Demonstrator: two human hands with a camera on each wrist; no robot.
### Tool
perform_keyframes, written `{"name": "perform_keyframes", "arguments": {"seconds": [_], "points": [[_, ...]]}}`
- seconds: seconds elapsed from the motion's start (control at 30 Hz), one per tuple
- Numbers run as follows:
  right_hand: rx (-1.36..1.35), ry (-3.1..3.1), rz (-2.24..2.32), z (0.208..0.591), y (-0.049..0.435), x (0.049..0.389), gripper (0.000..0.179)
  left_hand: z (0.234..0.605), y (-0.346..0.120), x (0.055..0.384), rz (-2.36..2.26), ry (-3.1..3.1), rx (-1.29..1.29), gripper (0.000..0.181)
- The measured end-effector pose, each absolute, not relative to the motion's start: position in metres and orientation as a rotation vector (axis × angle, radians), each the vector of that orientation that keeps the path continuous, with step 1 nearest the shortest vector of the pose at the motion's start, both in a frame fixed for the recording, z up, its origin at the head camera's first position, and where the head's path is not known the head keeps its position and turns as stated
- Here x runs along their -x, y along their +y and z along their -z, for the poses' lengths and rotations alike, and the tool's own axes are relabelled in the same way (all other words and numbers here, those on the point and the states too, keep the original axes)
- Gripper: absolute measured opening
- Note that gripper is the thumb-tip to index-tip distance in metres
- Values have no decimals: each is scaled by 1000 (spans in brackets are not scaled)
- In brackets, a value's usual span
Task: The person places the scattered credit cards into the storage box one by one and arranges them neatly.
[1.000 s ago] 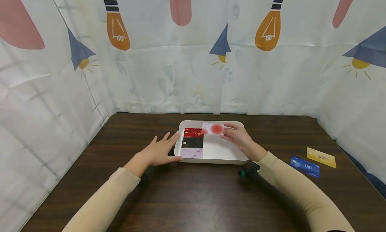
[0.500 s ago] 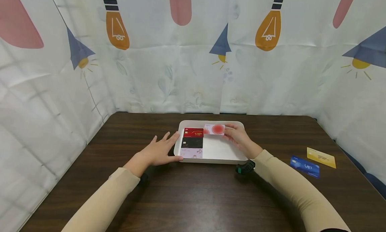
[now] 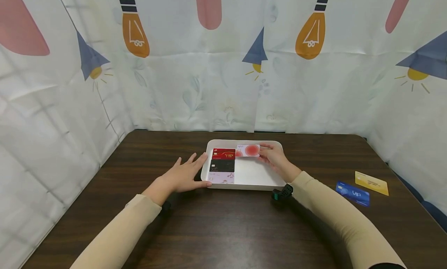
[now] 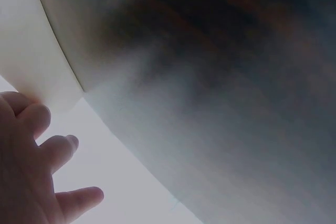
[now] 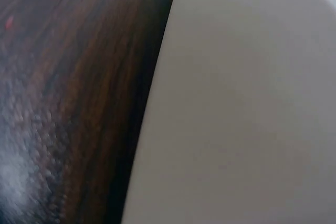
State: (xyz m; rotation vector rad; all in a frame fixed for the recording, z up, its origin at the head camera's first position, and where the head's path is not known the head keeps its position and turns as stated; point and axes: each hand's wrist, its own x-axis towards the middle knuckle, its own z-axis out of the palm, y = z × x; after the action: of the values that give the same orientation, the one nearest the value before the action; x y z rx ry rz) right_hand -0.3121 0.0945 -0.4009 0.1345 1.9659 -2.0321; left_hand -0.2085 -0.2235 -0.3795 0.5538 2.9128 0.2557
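A white tray (image 3: pixel 260 174) stands on the table. Down its left side lie a red VIP card (image 3: pixel 224 154), a black card (image 3: pixel 222 165) and a pale purple card (image 3: pixel 221 178), one below another. My right hand (image 3: pixel 277 162) pinches the right end of a pink-and-white card (image 3: pixel 248 150), beside the red card in the tray's upper part. With fingers spread, my left hand (image 3: pixel 183 176) touches the tray's left edge. In the left wrist view, my left fingers show against the tray wall (image 4: pixel 37 40). The right wrist view holds mostly the tray's outer wall (image 5: pixel 231 108); no fingers appear there.
On the dark wooden table (image 3: pixel 223 226), a blue VIP card (image 3: pixel 352 193) and a yellow card (image 3: pixel 372 183) lie to the right of the tray. A patterned white curtain (image 3: pixel 223 90) hangs behind the table and along its sides.
My right hand has brought the pink-and-white card slightly right and down, off the red card's corner to a place beside it. The left hand has stayed put.
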Motion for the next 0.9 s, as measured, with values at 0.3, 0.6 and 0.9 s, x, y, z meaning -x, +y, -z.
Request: {"name": "perform_keyframes", "arguments": {"seconds": [0.3, 0.6, 0.9], "points": [[-158, 2001, 2019, 404, 92, 315, 47, 379, -223, 209, -263, 2910, -554, 107], [-128, 2051, 1946, 405, 92, 316, 52, 380, -223, 209, -256, 2910, -552, 107], [-86, 2329, 1700, 403, 91, 313, 58, 379, -223, 209, -257, 2906, -544, 107]]}}
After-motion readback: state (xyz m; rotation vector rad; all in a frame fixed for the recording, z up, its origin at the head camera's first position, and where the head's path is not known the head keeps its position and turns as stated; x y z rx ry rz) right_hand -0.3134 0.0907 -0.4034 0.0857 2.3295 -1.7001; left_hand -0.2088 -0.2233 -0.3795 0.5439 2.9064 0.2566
